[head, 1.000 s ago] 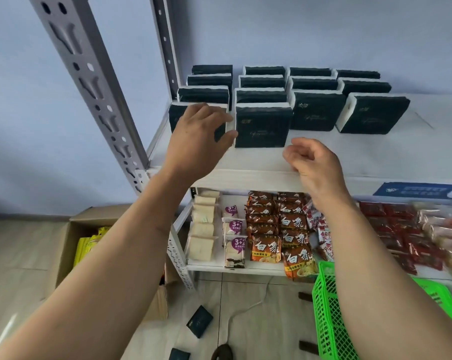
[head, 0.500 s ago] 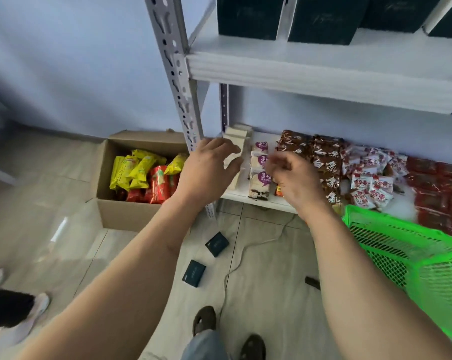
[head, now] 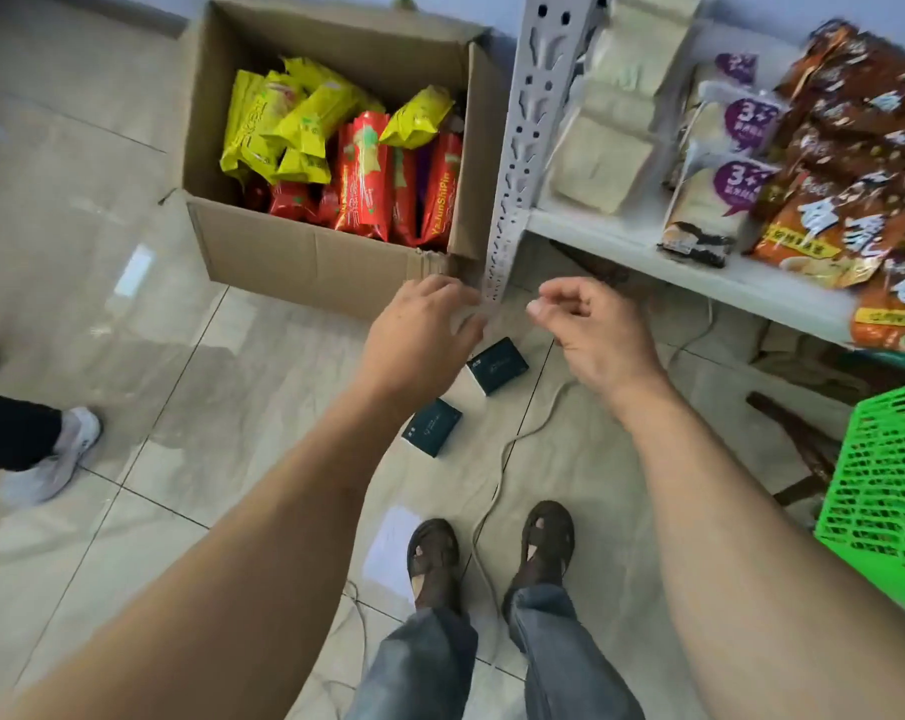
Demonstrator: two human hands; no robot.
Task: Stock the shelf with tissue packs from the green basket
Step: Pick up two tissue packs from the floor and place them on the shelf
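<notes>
Hovering empty: left hand (head: 422,337) spread, right hand (head: 590,330) loosely curled | two dark tissue packs (head: 498,365) on floor beneath them | green basket (head: 892,491) far right

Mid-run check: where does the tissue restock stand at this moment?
Done: cannot tell, since the tissue shelf is out of this view. In hand: nothing. The left hand and right hand both hang empty above the floor, no grip on anything. Left: two dark tissue packs lie on the tiles, one between the hands and one nearer the feet. The green basket shows only its side; contents hidden.
</notes>
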